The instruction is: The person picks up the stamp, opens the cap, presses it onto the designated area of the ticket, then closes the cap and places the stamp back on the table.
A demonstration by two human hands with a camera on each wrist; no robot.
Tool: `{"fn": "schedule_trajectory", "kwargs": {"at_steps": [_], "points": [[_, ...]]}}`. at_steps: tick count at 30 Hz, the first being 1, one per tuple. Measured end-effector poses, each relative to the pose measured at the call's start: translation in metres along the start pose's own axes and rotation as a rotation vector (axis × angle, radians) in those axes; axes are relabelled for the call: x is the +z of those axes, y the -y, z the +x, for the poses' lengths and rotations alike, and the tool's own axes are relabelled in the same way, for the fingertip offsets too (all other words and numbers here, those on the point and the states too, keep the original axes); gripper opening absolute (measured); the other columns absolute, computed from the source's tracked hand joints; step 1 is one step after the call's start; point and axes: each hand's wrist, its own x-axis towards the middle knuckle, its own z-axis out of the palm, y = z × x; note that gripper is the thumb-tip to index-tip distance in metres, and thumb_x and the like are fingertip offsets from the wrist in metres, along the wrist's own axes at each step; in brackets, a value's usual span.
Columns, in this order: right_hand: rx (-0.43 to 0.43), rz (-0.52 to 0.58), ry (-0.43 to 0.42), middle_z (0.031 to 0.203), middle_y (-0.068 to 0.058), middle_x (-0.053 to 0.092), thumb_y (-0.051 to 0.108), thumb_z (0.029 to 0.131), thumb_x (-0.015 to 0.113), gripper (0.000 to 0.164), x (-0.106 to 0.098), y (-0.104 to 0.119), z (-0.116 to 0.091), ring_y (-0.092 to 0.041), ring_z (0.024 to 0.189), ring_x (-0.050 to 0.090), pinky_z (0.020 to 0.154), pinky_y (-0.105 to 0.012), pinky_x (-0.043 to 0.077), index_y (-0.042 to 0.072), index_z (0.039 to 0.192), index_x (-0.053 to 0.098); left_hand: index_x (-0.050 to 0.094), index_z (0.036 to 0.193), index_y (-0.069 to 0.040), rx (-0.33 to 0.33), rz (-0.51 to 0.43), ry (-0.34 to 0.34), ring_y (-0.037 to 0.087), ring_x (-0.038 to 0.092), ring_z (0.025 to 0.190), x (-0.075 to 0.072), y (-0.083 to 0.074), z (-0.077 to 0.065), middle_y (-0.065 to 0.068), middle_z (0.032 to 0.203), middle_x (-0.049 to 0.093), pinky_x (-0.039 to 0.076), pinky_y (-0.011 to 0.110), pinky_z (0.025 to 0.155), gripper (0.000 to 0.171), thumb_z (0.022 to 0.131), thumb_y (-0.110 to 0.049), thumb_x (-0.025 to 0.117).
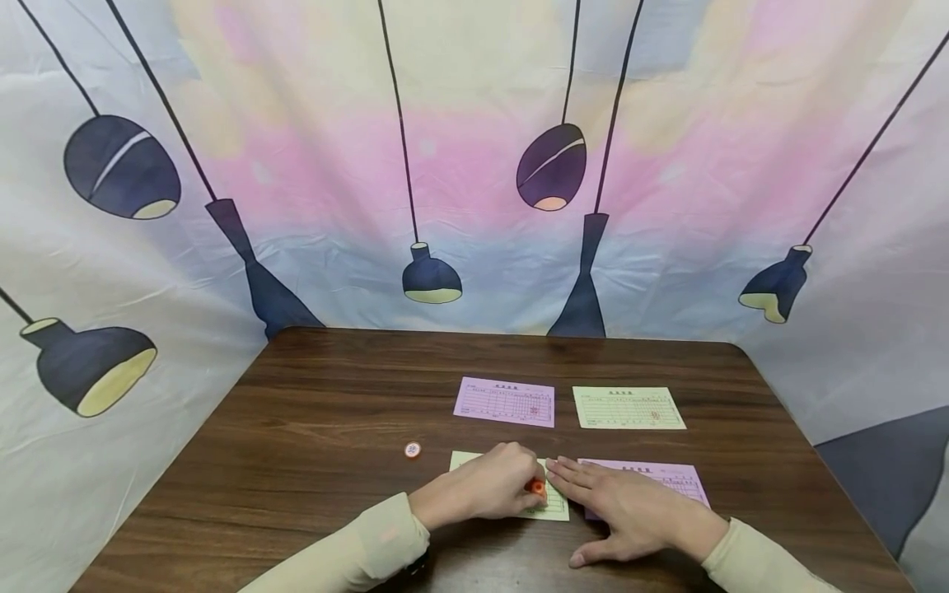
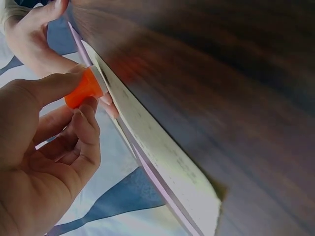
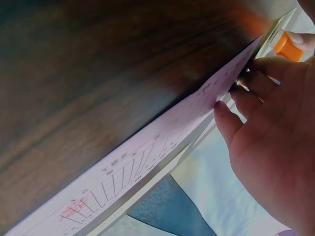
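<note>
An orange stamp with a pale base is pinched between the thumb and fingers of my left hand. In the left wrist view its base is right at the face of a pale yellow printed slip, partly hidden by that hand. My right hand lies with fingers straight, the tips by the yellow slip's right edge. Under and behind it is a purple printed slip, which carries a red mark in the right wrist view.
Farther back on the brown wooden table lie another purple slip and another yellow slip, each with a small red mark. A small round white piece with an orange rim sits to the left. Printed cloth hangs behind the table.
</note>
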Motion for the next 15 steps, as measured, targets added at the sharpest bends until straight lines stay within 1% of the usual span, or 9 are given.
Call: {"fn": "schedule_trajectory", "kwargs": {"at_steps": [5, 10, 15], "points": [[0.001, -0.012, -0.014, 0.163, -0.002, 0.028, 0.079, 0.085, 0.045, 0.096, 0.001, 0.000, 0.000, -0.027, 0.145, 0.039, 0.106, -0.043, 0.046, 0.018, 0.156, 0.025, 0.063, 0.075, -0.023, 0.002, 0.002, -0.002, -0.001, 0.040, 0.058, -0.001, -0.003, 0.005, -0.014, 0.067, 0.046, 0.032, 0.013, 0.052, 0.019, 0.087, -0.031, 0.074], [0.001, 0.000, -0.014, 0.163, -0.001, 0.027, 0.079, 0.085, 0.045, 0.095, 0.001, 0.000, -0.001, -0.027, 0.145, 0.038, 0.108, -0.043, 0.045, 0.017, 0.156, 0.026, 0.056, 0.069, -0.025, 0.015, 0.003, -0.006, -0.002, 0.040, 0.058, 0.000, -0.006, 0.009, -0.014, 0.065, 0.044, 0.032, 0.013, 0.052, 0.025, 0.085, -0.028, 0.075], [-0.002, 0.016, -0.010, 0.162, -0.001, 0.028, 0.077, 0.086, 0.046, 0.094, 0.001, 0.000, -0.001, -0.027, 0.145, 0.039, 0.108, -0.043, 0.044, 0.017, 0.156, 0.027, 0.053, 0.064, -0.024, 0.012, 0.021, 0.008, -0.001, 0.040, 0.056, 0.002, -0.008, 0.012, -0.015, 0.063, 0.045, 0.031, 0.013, 0.050, 0.030, 0.084, -0.027, 0.075]]}}
